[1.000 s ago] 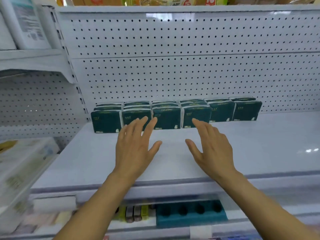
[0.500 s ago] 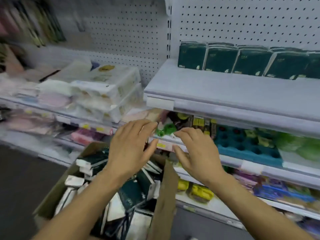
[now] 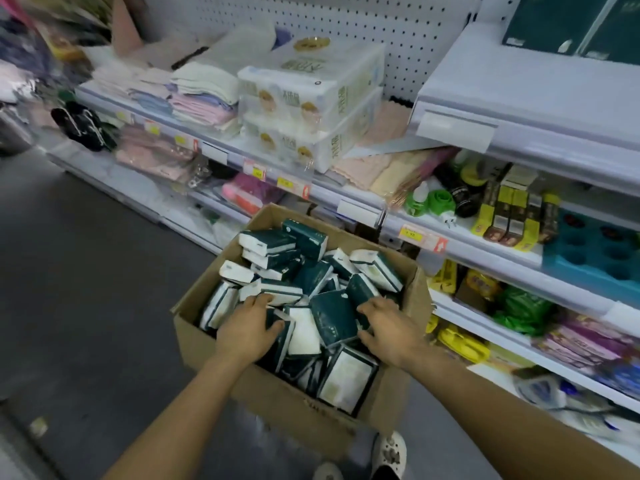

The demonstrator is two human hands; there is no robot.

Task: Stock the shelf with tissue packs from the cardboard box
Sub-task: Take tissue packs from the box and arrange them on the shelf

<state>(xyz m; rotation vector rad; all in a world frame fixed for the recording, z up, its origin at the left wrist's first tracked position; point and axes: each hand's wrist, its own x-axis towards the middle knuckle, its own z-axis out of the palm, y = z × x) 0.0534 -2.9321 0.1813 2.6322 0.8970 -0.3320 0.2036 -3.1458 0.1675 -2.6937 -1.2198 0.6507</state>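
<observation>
Dk-green/white tissue packs jumbled in open cardboard box

Two stacked white tissue bundles, folded towels beside them, green bottle, teal tray

Shelved tissue packs cut off at top edge, far-left goods blurred (unreadable)

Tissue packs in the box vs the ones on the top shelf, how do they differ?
The tissue packs in the cardboard box lie jumbled and tilted, overlapping, many showing white sides; the packs on the shelf stand upright side by side, showing dark green fronts. Both hands, left hand and right hand, are among the boxed ones; the shelved ones are untouched. Both sets have the same dark green wrapping.
</observation>
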